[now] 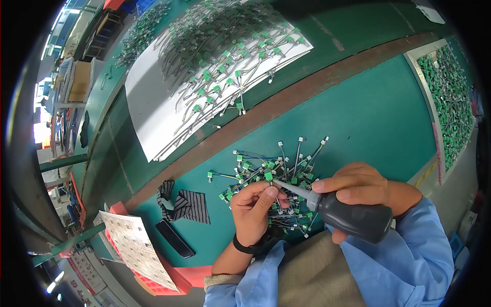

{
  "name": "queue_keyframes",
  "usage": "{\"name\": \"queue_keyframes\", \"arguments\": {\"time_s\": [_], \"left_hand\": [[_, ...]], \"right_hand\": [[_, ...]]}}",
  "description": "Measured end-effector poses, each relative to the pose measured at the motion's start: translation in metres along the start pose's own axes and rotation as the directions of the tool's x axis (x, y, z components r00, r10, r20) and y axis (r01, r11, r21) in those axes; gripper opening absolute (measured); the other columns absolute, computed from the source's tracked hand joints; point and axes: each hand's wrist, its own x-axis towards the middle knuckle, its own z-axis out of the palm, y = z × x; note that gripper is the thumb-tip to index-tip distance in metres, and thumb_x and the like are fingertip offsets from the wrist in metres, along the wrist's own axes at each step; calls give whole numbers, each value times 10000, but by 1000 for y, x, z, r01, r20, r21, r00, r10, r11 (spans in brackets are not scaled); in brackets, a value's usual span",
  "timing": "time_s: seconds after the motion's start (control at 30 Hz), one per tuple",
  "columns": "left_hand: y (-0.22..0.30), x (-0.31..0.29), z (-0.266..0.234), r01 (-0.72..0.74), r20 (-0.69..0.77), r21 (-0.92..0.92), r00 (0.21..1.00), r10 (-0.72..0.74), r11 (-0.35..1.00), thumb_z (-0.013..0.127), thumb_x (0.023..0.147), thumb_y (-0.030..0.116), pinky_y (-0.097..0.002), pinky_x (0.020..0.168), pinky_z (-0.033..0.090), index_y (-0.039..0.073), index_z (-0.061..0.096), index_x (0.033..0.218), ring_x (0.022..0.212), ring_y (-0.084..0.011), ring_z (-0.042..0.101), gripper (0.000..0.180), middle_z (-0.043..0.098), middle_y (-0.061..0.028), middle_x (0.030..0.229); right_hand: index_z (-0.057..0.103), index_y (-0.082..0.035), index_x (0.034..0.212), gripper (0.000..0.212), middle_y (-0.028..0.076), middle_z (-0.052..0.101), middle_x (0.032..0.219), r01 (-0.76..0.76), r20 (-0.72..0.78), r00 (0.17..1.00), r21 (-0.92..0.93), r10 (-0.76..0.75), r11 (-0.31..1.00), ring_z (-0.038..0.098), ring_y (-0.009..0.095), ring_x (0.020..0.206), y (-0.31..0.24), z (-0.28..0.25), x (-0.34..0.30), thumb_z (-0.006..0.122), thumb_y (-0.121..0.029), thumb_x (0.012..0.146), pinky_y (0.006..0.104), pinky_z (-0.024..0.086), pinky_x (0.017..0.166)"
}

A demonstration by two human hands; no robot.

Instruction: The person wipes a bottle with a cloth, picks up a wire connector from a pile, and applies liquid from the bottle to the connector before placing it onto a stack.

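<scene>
Left-hand grip (pixel 255 205) pinches green connector (pixel 268 175); right-hand grip (pixel 358 183) holds dark squeeze bottle (pixel 358 219) tilted, nozzle tip (pixel 281 183) close beside connector. Wired connectors (pixel 246 166) heaped on green surface (pixel 378 117). Dark phone (pixel 175 239), striped cloth (pixel 193 207) at left; tray (pixel 423 89) of green parts (pixel 447 97), far right.

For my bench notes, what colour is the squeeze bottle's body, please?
The bottle's body is dark grey, nearly black, best seen in the head view.
</scene>
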Motion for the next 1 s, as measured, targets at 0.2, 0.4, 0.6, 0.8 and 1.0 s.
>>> {"name": "queue_keyframes", "arguments": {"time_s": [0.2, 0.4, 0.6, 0.8, 1.0], "left_hand": [[-1, 0, 0, -3, 27, -25, 1000, 3, 1000, 627, 1019, 105, -355, 718, 575, -47, 669, 1098, 760, -228, 695, 177, 720, -154, 923], [-1, 4, -5, 168, 160, -246, 978, -131, 955, 585, 1045, 130, -334, 715, 552, -35, 655, 1103, 775, -214, 673, 188, 694, -123, 901], [-1, 0, -4, 269, 312, -326, 936, -165, 906, 574, 1051, 125, -319, 728, 536, -33, 649, 1087, 796, -195, 657, 179, 681, -104, 893], [-3, 1, 0, 317, 307, -98, 911, -275, 943, 550, 1066, 131, -321, 750, 547, -41, 650, 1124, 820, -179, 665, 207, 696, -107, 927], [5, -5, 17, 132, 202, 262, 961, -188, 956, 545, 1067, 117, -311, 762, 572, -61, 651, 1155, 835, -184, 695, 225, 722, -135, 962]], "right_hand": [[466, -32, 1280, 779, 300, 651, 1212, 51, -33, 998, 76, -48, 996, 737, 278, 725, 1, -3, -7, 906, -418, 765, 321, 590, 569], [501, -69, 1290, 665, 318, 553, 1360, 82, -172, 983, 117, -61, 990, 739, 336, 927, 13, 15, -8, 900, -244, 787, 356, 618, 719], [509, -96, 1315, 589, 337, 470, 1432, -159, -15, 987, 1, 159, 987, 716, 361, 1018, 21, 18, 3, 837, -73, 827, 400, 610, 829], [550, -95, 1304, 540, 324, 451, 1462, -179, 55, 983, 76, 175, 981, 692, 359, 1067, 8, 17, 10, 800, -23, 831, 415, 598, 860], [547, -111, 1296, 526, 323, 442, 1470, -207, 55, 977, 11, 206, 978, 662, 360, 1127, 7, 17, 3, 797, -33, 840, 402, 594, 863]]}}
